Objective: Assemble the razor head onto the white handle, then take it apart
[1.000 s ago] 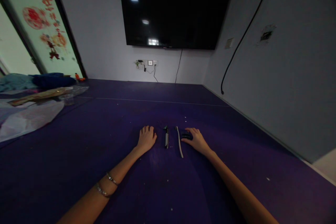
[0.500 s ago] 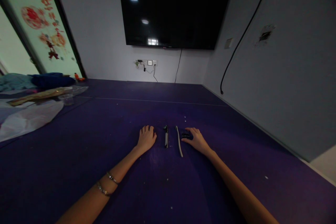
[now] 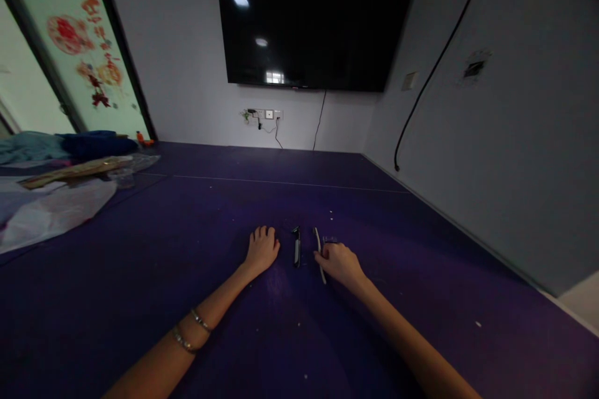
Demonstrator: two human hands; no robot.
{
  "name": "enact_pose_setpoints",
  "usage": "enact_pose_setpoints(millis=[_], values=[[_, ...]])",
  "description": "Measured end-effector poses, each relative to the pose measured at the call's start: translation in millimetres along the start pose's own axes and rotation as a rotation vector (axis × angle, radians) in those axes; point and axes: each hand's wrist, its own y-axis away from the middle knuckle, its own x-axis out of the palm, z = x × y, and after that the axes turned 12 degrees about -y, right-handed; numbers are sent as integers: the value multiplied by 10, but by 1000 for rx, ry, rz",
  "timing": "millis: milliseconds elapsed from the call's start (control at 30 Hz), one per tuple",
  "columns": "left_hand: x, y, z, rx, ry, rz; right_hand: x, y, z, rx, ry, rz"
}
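On the purple surface point(image 3: 276, 336) a razor point(image 3: 297, 249) lies lengthwise, with a pale-handled toothbrush point(image 3: 317, 238) to its right. My right hand point(image 3: 343, 264) has its thumb across the toothbrush handle and its other fingers curled on the near right side, closed on the handle; the fingertips are partly hidden. Just beyond those knuckles a small dark, partly clear object point(image 3: 330, 239) peeks out, mostly covered by the hand. Left of the razor, my left hand point(image 3: 262, 249) rests palm down with fingers a little apart, holding nothing.
A white plastic bag point(image 3: 70, 209), a long wooden-looking piece point(image 3: 77, 173) and blue cloth point(image 3: 100, 144) lie at the far left. A large TV point(image 3: 318, 19) hangs on the back wall above sockets point(image 3: 269, 114). A black cable point(image 3: 430, 65) hangs down the right wall.
My right hand has left the small dark object's sides and shifted left and nearer, its fingers curling in at the toothbrush. My left hand stays in place.
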Motion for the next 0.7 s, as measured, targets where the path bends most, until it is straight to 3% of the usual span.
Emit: enact_pose_setpoints(millis=[700], values=[[16,4,8,6,3,-17,145,17,156,-23,97,33]])
